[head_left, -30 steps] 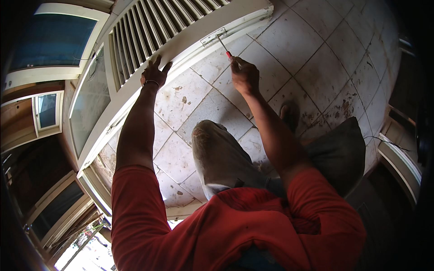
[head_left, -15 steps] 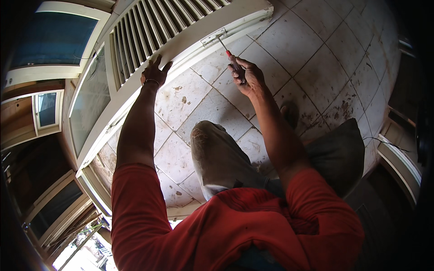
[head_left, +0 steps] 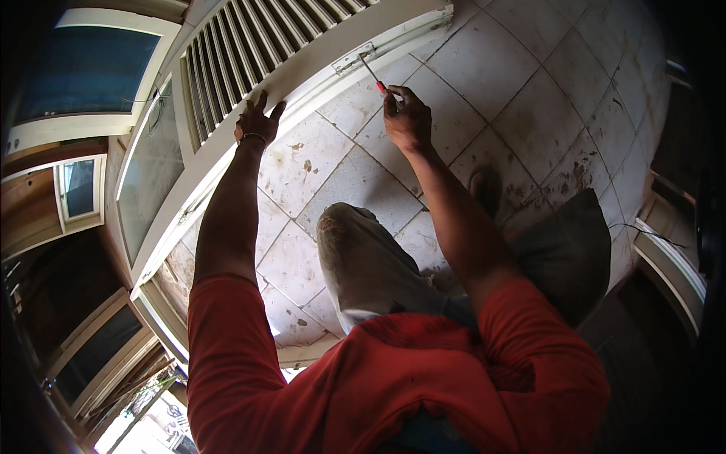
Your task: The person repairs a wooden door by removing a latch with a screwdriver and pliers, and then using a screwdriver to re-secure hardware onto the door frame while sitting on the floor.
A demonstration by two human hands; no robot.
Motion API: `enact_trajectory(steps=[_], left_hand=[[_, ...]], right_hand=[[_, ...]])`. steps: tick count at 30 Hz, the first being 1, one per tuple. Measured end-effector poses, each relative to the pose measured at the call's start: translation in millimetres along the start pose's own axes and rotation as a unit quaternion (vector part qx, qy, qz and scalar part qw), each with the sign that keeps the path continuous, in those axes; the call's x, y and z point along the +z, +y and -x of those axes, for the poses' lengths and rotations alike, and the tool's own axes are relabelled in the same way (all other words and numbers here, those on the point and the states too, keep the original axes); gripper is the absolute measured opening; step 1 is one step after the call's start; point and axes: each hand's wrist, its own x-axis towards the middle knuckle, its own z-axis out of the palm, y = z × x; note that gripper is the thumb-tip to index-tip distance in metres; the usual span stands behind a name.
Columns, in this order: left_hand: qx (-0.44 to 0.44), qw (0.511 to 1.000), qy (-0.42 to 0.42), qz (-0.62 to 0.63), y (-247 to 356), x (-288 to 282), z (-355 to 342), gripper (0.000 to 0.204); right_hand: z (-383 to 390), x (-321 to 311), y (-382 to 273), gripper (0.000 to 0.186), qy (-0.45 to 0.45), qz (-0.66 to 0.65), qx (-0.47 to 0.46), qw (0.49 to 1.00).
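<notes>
A white louvred door (head_left: 302, 73) stands on its long side in front of me, its edge turned up toward me. My left hand (head_left: 258, 123) rests on the door's frame beside the slats, fingers spread. In my right hand (head_left: 408, 119) is a screwdriver (head_left: 381, 87) with a red collar and a thin metal shank; its handle is mostly hidden by my closed fingers. The screwdriver's tip meets a metal hinge (head_left: 353, 60) set in the door's edge. Another hinge (head_left: 189, 213) sits further down the same edge, nearer the left.
Dirty white floor tiles (head_left: 310, 155) spread under my bent knee (head_left: 340, 227) and the door. Blue-glazed framed panels (head_left: 87, 68) lean at the upper left. A glass pane (head_left: 151, 174) fills the door's lower part. Pale frame pieces (head_left: 673, 265) lie at the right.
My right hand has turned over around the screwdriver handle, knuckles now up, and shifted slightly left. The tip stays at the hinge. My left hand keeps its place on the door.
</notes>
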Motion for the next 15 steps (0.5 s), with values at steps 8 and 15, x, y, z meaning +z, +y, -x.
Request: enact_trajectory(steps=[8,15], left_hand=[[0.019,0.999,0.032,-0.029,-3.4,7.7,-2.8,0.079],[-0.008,1.0,-0.004,0.0,-5.5,-3.4,7.4,0.084]], right_hand=[[-9.3,-23.1,-4.2,0.022,-0.204,-0.34,0.202,0.896],[17.5,17.9,-9.8,0.027,0.107,-0.009,-0.013,0.994]])
